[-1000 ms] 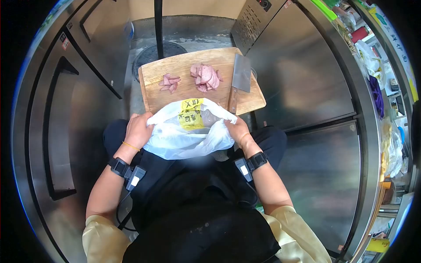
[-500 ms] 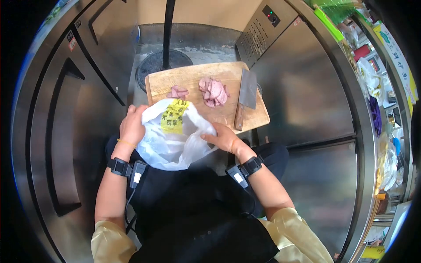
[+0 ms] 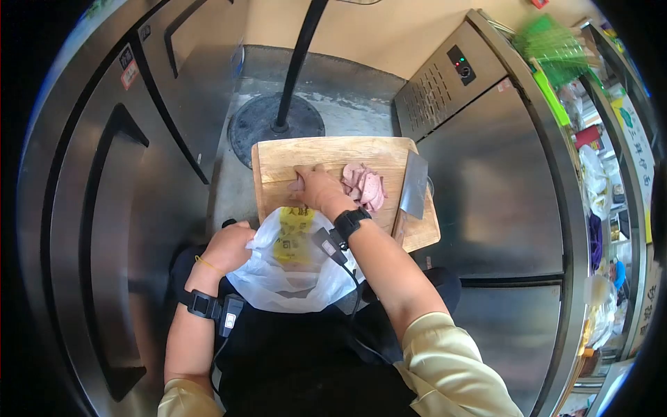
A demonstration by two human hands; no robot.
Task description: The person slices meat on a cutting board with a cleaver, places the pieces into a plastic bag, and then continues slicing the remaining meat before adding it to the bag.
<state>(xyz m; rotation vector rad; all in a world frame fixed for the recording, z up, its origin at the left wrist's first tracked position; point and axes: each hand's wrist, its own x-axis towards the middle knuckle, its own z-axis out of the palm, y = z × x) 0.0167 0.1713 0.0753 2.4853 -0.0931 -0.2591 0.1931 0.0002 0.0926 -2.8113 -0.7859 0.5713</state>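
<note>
My left hand (image 3: pixel 231 248) is closed on the left rim of a white plastic bag (image 3: pixel 285 288) with a yellow printed label. The bag rests over my lap, at the near edge of a wooden cutting board (image 3: pixel 271 158). At the board's left side, my right hand (image 3: pixel 321 189) reaches down with its fingers curled round a small bunch of sliced ham (image 3: pixel 297 186), mostly covered by the fingers. Just right of that hand lies a larger pile of pink ham slices (image 3: pixel 365 186). A cleaver (image 3: pixel 414 186) lies flat along the board's right side, handle toward me.
Steel cabinets stand close on both sides, the left one (image 3: pixel 167 208) with a long black handle. Behind the board is a round black base (image 3: pixel 243 128) with an upright pole. Shelves with bags and packets (image 3: pixel 596 174) line the far right.
My right hand has let go of the bag's right rim and moved up onto the small ham bunch. My left hand still holds the bag. The view has shifted.
</note>
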